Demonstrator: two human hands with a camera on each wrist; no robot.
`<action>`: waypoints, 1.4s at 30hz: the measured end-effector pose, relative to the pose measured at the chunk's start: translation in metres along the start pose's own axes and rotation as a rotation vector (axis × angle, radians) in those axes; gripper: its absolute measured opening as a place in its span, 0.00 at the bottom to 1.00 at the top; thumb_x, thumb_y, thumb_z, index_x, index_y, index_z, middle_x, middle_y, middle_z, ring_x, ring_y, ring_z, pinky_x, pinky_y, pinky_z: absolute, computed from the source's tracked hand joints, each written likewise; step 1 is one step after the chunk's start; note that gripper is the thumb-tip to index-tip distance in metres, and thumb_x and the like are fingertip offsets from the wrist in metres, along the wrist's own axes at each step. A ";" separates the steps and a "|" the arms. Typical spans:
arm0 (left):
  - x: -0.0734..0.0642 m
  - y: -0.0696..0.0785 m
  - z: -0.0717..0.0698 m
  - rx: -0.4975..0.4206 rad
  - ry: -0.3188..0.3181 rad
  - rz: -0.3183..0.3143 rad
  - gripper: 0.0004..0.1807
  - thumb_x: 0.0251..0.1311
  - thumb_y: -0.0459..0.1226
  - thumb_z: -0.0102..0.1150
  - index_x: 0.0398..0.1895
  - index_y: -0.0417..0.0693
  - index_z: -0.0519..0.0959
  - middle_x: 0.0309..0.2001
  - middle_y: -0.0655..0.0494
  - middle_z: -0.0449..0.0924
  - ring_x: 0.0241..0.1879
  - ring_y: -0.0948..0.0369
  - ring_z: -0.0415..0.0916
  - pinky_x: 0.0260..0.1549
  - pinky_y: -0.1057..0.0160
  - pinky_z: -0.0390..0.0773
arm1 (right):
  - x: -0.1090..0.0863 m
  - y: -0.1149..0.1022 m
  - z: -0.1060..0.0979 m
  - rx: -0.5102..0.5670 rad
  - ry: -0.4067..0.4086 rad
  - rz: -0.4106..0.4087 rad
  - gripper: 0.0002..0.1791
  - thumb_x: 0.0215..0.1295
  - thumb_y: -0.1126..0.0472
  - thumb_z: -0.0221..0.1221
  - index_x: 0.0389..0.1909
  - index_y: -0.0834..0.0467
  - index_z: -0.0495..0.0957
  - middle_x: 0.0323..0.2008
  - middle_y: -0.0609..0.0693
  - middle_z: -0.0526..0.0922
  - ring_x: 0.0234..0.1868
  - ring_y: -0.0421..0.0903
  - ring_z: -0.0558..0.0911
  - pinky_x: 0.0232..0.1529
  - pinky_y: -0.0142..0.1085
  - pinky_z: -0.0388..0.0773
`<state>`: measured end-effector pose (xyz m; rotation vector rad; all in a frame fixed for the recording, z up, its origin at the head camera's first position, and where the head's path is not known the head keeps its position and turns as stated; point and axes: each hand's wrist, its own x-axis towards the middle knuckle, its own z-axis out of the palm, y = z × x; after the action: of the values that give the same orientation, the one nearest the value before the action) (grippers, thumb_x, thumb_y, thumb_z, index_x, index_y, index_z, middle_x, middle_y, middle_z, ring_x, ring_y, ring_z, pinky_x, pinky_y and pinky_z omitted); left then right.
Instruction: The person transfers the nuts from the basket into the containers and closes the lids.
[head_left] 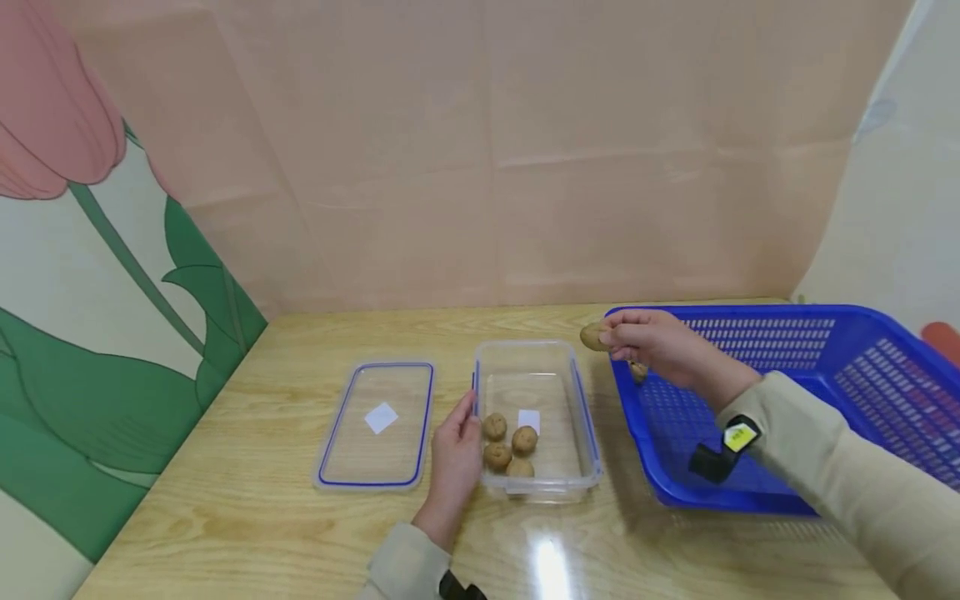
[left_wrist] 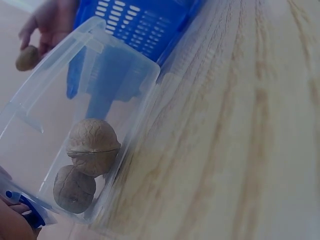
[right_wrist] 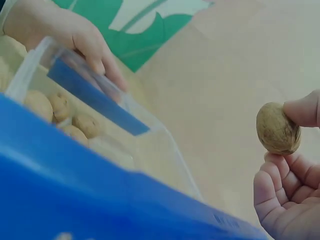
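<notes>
My right hand (head_left: 652, 346) pinches a walnut (head_left: 593, 337) between thumb and fingertips, raised near the left rim of a blue plastic basket (head_left: 637, 433). The right wrist view shows the same walnut (right_wrist: 278, 128) close up. My left hand (head_left: 456, 457) rests with fairly straight fingers against the outer left wall of a clear plastic container (head_left: 573, 417) with blue edging. Several walnuts (head_left: 524, 440) lie in the container's near left corner, beside a white paper square (head_left: 528, 421).
Left of the container lies its clear lid (head_left: 341, 458) with a blue seal, a white square (head_left: 381, 417) on it. Another walnut (head_left: 637, 372) shows inside the basket below my right hand. The wooden table (head_left: 247, 500) meets a pinkish backdrop (head_left: 450, 208) behind.
</notes>
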<state>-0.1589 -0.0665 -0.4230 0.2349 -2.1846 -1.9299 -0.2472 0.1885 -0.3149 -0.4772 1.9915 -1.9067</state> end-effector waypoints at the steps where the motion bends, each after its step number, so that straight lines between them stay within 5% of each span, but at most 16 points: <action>1: 0.000 0.000 0.000 0.002 0.000 -0.001 0.23 0.63 0.28 0.43 0.62 0.41 0.68 0.63 0.44 0.67 0.63 0.50 0.63 0.61 0.54 0.66 | 0.000 0.000 0.003 0.008 -0.001 0.003 0.12 0.60 0.70 0.51 0.29 0.51 0.78 0.27 0.41 0.80 0.29 0.35 0.76 0.33 0.24 0.77; 11: 0.000 -0.001 0.000 -0.009 -0.001 -0.010 0.22 0.63 0.28 0.43 0.62 0.42 0.68 0.63 0.45 0.66 0.63 0.50 0.63 0.60 0.55 0.66 | 0.007 0.000 0.032 -0.083 -0.017 0.042 0.06 0.57 0.68 0.53 0.36 0.60 0.74 0.29 0.40 0.79 0.32 0.36 0.77 0.37 0.27 0.78; 17: -0.001 -0.003 -0.001 0.003 0.009 -0.004 0.23 0.63 0.28 0.44 0.62 0.41 0.68 0.63 0.45 0.67 0.63 0.50 0.64 0.60 0.54 0.67 | 0.015 0.004 0.051 -0.202 -0.077 0.093 0.16 0.57 0.64 0.57 0.45 0.69 0.73 0.31 0.41 0.80 0.36 0.39 0.76 0.41 0.32 0.77; 28: 0.001 -0.002 -0.002 0.024 0.008 0.027 0.22 0.63 0.29 0.44 0.62 0.41 0.68 0.62 0.45 0.68 0.62 0.51 0.64 0.61 0.53 0.67 | 0.024 0.013 0.080 -0.295 -0.202 0.119 0.22 0.59 0.63 0.59 0.52 0.71 0.72 0.39 0.50 0.82 0.40 0.43 0.80 0.47 0.38 0.79; 34: 0.000 -0.001 -0.002 0.021 0.009 0.018 0.22 0.63 0.29 0.44 0.62 0.40 0.68 0.62 0.45 0.68 0.62 0.51 0.65 0.60 0.54 0.68 | 0.026 0.018 0.092 -0.367 -0.230 0.127 0.18 0.56 0.64 0.62 0.47 0.68 0.76 0.36 0.51 0.82 0.37 0.41 0.78 0.43 0.35 0.78; 42: 0.000 -0.001 -0.002 0.033 0.001 0.035 0.22 0.63 0.29 0.43 0.62 0.39 0.68 0.62 0.44 0.68 0.62 0.50 0.64 0.60 0.53 0.67 | 0.027 0.026 0.099 -0.468 -0.151 0.193 0.16 0.51 0.64 0.65 0.41 0.66 0.79 0.33 0.49 0.83 0.35 0.41 0.78 0.40 0.34 0.79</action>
<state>-0.1589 -0.0685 -0.4241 0.2017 -2.2063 -1.8761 -0.2256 0.0894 -0.3447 -0.5051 2.2836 -1.2499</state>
